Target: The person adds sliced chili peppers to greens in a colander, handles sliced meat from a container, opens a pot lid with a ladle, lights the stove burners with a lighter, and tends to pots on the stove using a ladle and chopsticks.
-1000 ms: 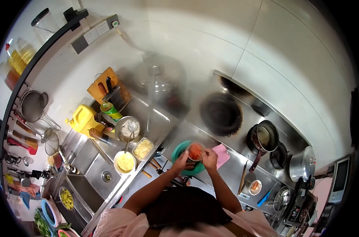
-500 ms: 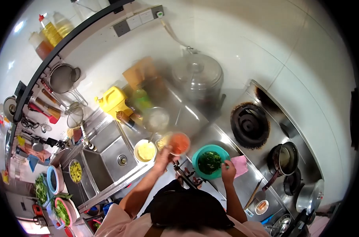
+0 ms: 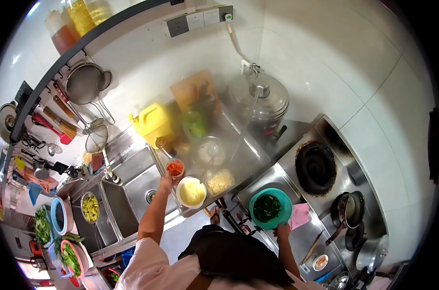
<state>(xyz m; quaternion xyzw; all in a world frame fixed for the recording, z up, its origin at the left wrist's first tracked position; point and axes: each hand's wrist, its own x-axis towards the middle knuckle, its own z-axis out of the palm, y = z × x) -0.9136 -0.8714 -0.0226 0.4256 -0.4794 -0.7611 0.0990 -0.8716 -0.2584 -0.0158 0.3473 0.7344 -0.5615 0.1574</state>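
Note:
At the counter edge beside the sink, my left hand [image 3: 167,182] is closed on a small clear tub [image 3: 174,167] of chopped red food. Right of it stands a white bowl [image 3: 191,192] of pale yellow food, then a clear container [image 3: 220,183] of pale shreds. My right hand [image 3: 281,230] has its fingers closed at the near rim of a teal bowl [image 3: 287,209], which rests on the steel counter with dark green leaves inside. The fingertips there are small and partly hidden. A pink cloth [image 3: 299,216] lies just right of that bowl.
The double sink [image 3: 125,179] is on the left, with a strainer of yellow pieces [image 3: 90,208] over it. A burner [image 3: 316,168] and pans [image 3: 351,209] are at right. Behind stand a large lidded pot [image 3: 259,96] and a yellow jug [image 3: 153,122]. Steam blurs the back counter.
My left hand has carried the red-food tub leftward, past the white bowl to its left side. My right hand has shifted down along the teal bowl's rim. The whole view has shifted.

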